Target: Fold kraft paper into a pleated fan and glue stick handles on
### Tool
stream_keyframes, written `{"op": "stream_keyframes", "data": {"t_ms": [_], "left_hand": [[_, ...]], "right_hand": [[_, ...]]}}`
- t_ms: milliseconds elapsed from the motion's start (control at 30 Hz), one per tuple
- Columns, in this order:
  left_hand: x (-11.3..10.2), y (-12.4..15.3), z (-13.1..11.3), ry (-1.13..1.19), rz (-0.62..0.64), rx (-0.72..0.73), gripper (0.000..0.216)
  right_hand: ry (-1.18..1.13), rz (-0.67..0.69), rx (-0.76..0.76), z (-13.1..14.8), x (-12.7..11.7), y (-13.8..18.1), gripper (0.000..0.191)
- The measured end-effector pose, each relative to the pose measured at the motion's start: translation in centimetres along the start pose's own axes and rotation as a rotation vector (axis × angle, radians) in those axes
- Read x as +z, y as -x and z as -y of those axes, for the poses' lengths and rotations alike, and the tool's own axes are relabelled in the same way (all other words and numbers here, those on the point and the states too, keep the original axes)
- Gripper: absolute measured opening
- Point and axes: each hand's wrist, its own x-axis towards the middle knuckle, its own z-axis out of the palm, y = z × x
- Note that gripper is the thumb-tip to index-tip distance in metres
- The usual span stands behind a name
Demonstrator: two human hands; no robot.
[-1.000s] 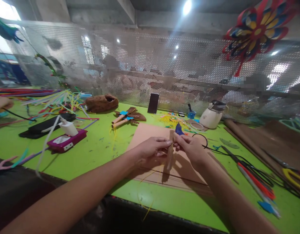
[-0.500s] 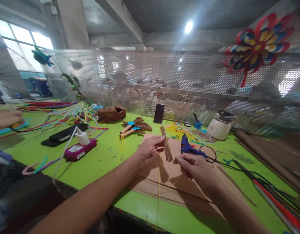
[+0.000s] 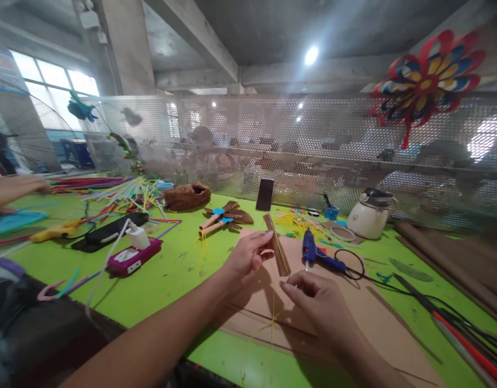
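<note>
My left hand (image 3: 248,256) pinches a narrow brown strip (image 3: 279,250) between thumb and fingers. The strip is held at a slant, and a thin yellow string (image 3: 282,250) runs along its face. Just below the strip's lower end, my right hand (image 3: 316,302) has thumb and forefinger pinched together, seemingly on the yellow string; the fingertips partly hide it. A loose length of string hangs below onto a brown board (image 3: 353,323). Close to my right hand lies a blue glue gun (image 3: 319,253), its nozzle pointing toward me.
Behind stand a dark phone (image 3: 265,195), a brown shoe-shaped object (image 3: 187,197) and a white jug (image 3: 368,215). A magenta power strip (image 3: 135,257), a black case (image 3: 106,233) and a yellow glue gun (image 3: 56,230) lie left, near another person's hand (image 3: 18,193). Red-handled tools (image 3: 470,345) lie right.
My right hand has moved down and slightly left, toward the strip's lower end. The yellow string shows more plainly on the strip. The other person's hand has shifted, uncovering the yellow glue gun.
</note>
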Motion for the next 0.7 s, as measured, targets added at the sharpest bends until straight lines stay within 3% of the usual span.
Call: {"op": "stream_keyframes", "data": {"t_ms": [133, 300, 567, 700], "left_hand": [[-0.1, -0.1, 0.0, 0.033, -0.008, -0.014, 0.019], [-0.2, -0.2, 0.1, 0.069, -0.037, -0.010, 0.017], [0.3, 0.2, 0.5, -0.031, -0.038, -0.038, 0.019], [0.4, 0.4, 0.7, -0.098, -0.017, -0.023, 0.020]], "right_hand": [[-0.011, 0.035, -0.137, 0.5, 0.3, 0.4, 0.029], [0.167, 0.069, -0.384, 0.8, 0.5, 0.9, 0.030], [0.260, 0.148, -0.395, 0.2, 1.3, 1.3, 0.032], [0.292, 0.096, -0.357, 0.4, 1.0, 1.2, 0.031]]}}
